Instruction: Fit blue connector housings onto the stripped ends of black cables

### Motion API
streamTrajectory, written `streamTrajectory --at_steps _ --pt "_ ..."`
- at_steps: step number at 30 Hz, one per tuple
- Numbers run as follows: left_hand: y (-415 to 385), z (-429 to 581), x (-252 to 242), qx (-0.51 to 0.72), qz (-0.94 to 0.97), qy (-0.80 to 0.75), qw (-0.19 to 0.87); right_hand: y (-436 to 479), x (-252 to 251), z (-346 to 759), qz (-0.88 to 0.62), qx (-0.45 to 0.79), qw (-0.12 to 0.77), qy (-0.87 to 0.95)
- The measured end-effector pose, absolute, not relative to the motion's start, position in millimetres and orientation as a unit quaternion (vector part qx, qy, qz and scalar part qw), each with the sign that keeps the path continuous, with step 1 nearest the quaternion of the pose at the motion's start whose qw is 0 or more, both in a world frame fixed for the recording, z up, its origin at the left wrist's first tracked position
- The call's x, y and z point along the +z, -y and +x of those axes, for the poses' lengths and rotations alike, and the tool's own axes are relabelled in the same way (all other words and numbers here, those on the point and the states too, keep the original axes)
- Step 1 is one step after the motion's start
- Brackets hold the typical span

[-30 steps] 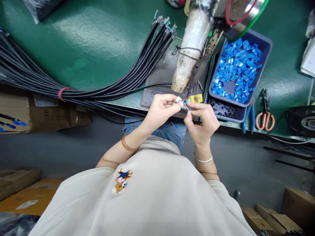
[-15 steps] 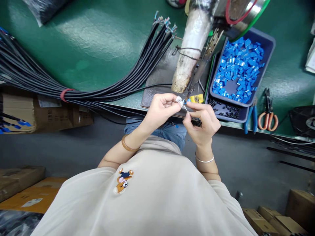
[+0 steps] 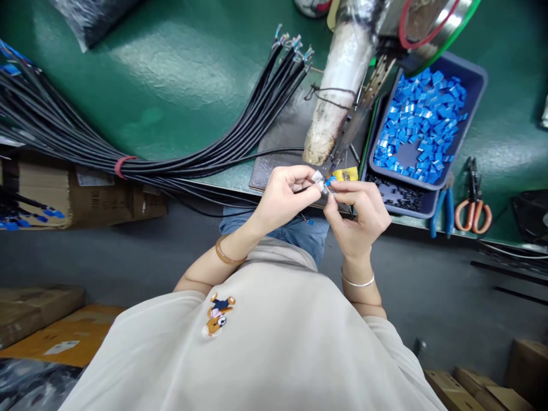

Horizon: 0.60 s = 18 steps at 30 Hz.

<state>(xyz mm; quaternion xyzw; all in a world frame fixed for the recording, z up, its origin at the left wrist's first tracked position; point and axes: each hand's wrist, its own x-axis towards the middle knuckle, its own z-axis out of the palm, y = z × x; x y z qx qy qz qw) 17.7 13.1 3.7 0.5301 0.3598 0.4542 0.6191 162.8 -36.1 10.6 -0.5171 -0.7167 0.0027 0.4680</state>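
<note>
My left hand (image 3: 286, 194) is closed in a pinch on the end of a black cable, which is mostly hidden by the fingers. A small whitish piece (image 3: 317, 176) shows at its fingertips. Close against it, my right hand (image 3: 358, 214) has thumb and index finger pinched around a thin pale wire at the cable end. A small blue connector (image 3: 330, 180) sits just beyond the right index fingertip, near the lower tip of a metal tool (image 3: 362, 103). A yellow piece (image 3: 346, 174) lies right behind that fingertip.
A bundle of black cables (image 3: 184, 165) with a red tie spans the bench's left side. At right stand a bin of blue connectors (image 3: 475, 108) and a tray of small black parts (image 3: 422, 211), beside blue-handled pliers (image 3: 448, 211) and orange-handled scissors (image 3: 473, 214). A wrapped white arm (image 3: 338, 85) overhangs the work.
The whole view has shifted slightly, so everything appears a little farther right and lower. Both hands keep their pinch, with the fingertips slightly closer around the cable end.
</note>
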Motion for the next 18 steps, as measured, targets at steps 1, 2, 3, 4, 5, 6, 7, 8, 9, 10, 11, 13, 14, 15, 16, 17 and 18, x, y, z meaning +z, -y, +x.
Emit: streamTrajectory --at_steps 1,2,3,4,5,6,7,8,9,10,11,13,14,15,16,17,18 --pt "-13.3 17.6 4.0 0.455 0.528 -0.360 0.620 36.2 11.2 162.5 -0.518 0.004 0.468 0.716" --pt "-13.6 17.6 4.3 0.455 0.526 -0.362 0.621 36.3 11.6 162.2 -0.519 0.006 0.467 0.716" --pt "-13.8 17.5 4.5 0.456 0.524 -0.365 0.621 36.5 11.8 162.1 -0.519 0.007 0.467 0.716" --pt "-14.0 17.5 4.8 0.455 0.522 -0.367 0.621 36.6 11.8 162.1 -0.519 0.007 0.466 0.717" --pt "-14.2 17.6 4.9 0.454 0.520 -0.369 0.623 36.9 11.5 162.2 -0.518 0.005 0.465 0.718" --pt "-14.4 17.6 5.0 0.452 0.517 -0.369 0.627 37.1 10.9 162.4 -0.517 0.003 0.464 0.720" --pt "-14.6 17.6 4.9 0.449 0.512 -0.368 0.633 37.5 10.2 162.7 -0.515 0.001 0.461 0.722" --pt "-14.7 17.6 4.7 0.445 0.508 -0.367 0.640 37.8 9.3 163.2 -0.513 -0.001 0.458 0.725" --pt "-14.6 17.5 4.4 0.439 0.504 -0.366 0.647 38.1 8.5 163.7 -0.512 -0.001 0.456 0.728" --pt "-14.3 17.4 4.0 0.433 0.502 -0.367 0.653 38.4 7.8 164.3 -0.511 -0.001 0.453 0.731" --pt "-13.7 17.2 3.7 0.426 0.503 -0.368 0.656 38.6 7.3 164.9 -0.510 -0.001 0.453 0.732" --pt "-11.8 16.6 3.4 0.411 0.513 -0.367 0.658 38.7 7.4 166.2 -0.512 -0.008 0.453 0.730" --pt "-10.5 16.1 3.5 0.402 0.522 -0.366 0.658 38.8 7.9 166.7 -0.515 -0.014 0.452 0.729" --pt "-9.1 15.5 3.7 0.391 0.533 -0.362 0.657 38.9 8.7 167.1 -0.517 -0.017 0.450 0.728" --pt "-7.5 14.8 3.9 0.379 0.545 -0.359 0.656 39.1 9.6 167.1 -0.518 -0.015 0.448 0.728" --pt "-6.0 14.1 3.9 0.370 0.557 -0.358 0.652 39.5 10.7 166.8 -0.521 -0.005 0.446 0.728" --pt "-4.6 13.5 3.7 0.366 0.566 -0.362 0.644 40.1 11.7 166.2 -0.525 0.010 0.444 0.726"
